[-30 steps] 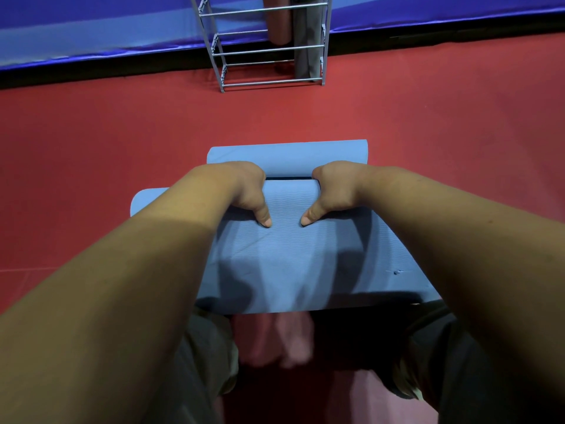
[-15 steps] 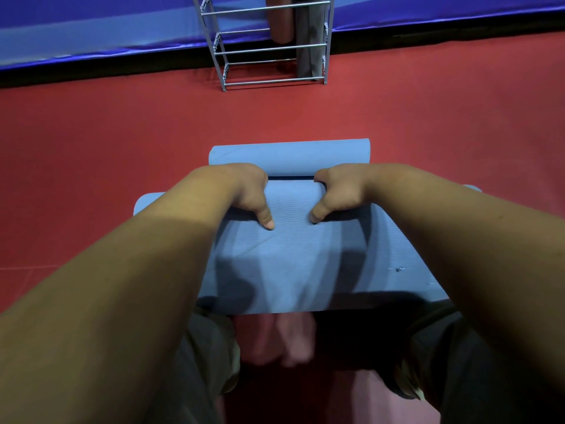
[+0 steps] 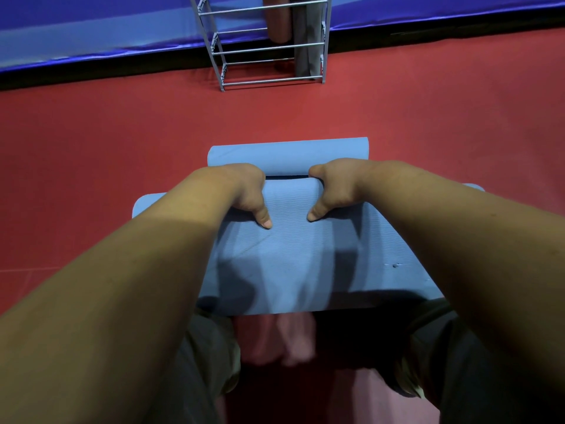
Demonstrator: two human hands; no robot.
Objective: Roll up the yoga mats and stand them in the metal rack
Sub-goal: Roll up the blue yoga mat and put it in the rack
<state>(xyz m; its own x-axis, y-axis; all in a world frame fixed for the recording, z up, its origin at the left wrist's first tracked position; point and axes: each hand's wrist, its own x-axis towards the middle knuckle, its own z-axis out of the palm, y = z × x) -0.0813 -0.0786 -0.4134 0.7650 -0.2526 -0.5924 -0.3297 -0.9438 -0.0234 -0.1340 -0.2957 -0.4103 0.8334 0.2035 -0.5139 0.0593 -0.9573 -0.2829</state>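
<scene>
Since the earlier frames the right thumb has crept back along the blue yoga mat (image 3: 290, 264), and little else has shifted. The mat lies on the red floor (image 3: 91, 148), its far part curled just beyond the fingers. The metal rack (image 3: 266, 47), well beyond them, already holds two rolled mats. The left hand (image 3: 244, 191) and right hand (image 3: 336, 188) curl closed over the roll's near fold; rolling and racking remain.

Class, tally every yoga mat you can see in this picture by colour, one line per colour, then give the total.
Blue mat, being rolled on the floor: 1
Brown rolled mat, standing in the metal rack: 1
Grey rolled mat, standing in the rack: 1
Total: 3
</scene>
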